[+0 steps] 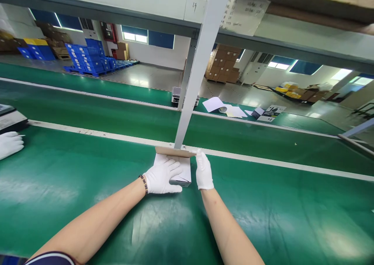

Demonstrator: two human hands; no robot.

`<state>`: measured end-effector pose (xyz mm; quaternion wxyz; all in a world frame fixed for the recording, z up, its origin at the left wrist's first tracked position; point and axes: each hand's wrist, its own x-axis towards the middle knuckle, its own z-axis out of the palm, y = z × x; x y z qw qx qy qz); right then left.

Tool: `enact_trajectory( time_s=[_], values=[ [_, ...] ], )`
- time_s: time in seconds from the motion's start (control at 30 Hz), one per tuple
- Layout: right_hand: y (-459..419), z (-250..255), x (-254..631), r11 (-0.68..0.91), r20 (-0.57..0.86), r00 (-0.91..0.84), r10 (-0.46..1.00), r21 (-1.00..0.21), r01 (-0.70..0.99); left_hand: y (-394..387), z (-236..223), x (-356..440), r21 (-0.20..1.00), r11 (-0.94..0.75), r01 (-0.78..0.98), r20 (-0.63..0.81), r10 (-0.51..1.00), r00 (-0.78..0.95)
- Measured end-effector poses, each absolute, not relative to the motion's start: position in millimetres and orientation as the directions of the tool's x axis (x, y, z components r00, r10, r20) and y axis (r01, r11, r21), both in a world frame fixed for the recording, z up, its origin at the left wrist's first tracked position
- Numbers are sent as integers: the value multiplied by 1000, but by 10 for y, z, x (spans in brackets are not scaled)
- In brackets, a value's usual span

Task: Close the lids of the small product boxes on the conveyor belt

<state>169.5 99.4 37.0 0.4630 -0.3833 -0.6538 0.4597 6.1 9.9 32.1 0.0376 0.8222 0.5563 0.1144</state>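
A small white cardboard box (184,172) rests on the green work surface, its brown-lined lid flap (172,152) raised at the far side. My left hand (162,176), in a white glove with a beaded bracelet at the wrist, lies flat over the box top with fingers spread. My right hand (203,170), gloved too, stands beside the box's right side. Its fingers are closed at the right end of the raised flap. What is inside the box is hidden under the left hand and the white panel.
Another person's gloved hand (10,144) is at the left edge, by a grey-and-white device (12,118). A slanting metal post (201,51) rises just behind the box. Papers (226,107), a printed carton (271,113) and a small scale (176,95) lie on the far belt.
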Motion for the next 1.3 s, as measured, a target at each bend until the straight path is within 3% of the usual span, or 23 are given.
enact_trajectory(
  time_s=[0.07, 0.17, 0.23, 0.33, 0.43, 0.6, 0.8, 0.93, 1.0, 1.13, 1.3],
  values=[
    [811, 227, 1757, 299, 261, -221, 940, -941, 161, 62, 352, 46, 281, -420, 863, 167, 907, 387],
    [621, -40, 1888, 381, 335, -225, 915, -900, 211, -65, 251, 4, 533, -442, 722, 286, 897, 337],
    [592, -152, 1955, 433, 354, -306, 884, -866, 250, -165, 95, -20, 713, -312, 628, 378, 925, 31],
    [656, -200, 1985, 472, 330, -398, 856, -813, 341, -240, -118, -45, 859, -68, 508, 313, 854, -415],
    [768, -200, 1953, 507, 358, -392, 847, -764, 399, -168, -195, -77, 846, 9, 533, 286, 836, -469],
    [930, -269, 1905, 570, 426, -385, 819, -674, 469, 41, -267, -149, 837, -6, 548, 385, 718, -580],
    [1011, -363, 1914, 746, 626, -428, 652, -429, 510, 43, -291, -211, 610, -5, 792, 427, 844, -324],
    [1011, -266, 1916, 800, 656, -504, 561, -274, 534, 13, -204, -239, 458, -23, 889, 500, 833, -237],
    [1024, -239, 1929, 838, 673, -546, 498, -211, 504, 8, -209, -217, 514, -11, 858, 456, 850, -262],
    [1076, -320, 1978, 907, 731, -577, 365, -138, 399, 33, -307, -104, 790, 124, 600, 207, 868, -452],
    [981, -346, 1889, 933, 729, -604, 322, -135, 334, 87, -367, -52, 908, 121, 401, 107, 858, -502]
  ],
)
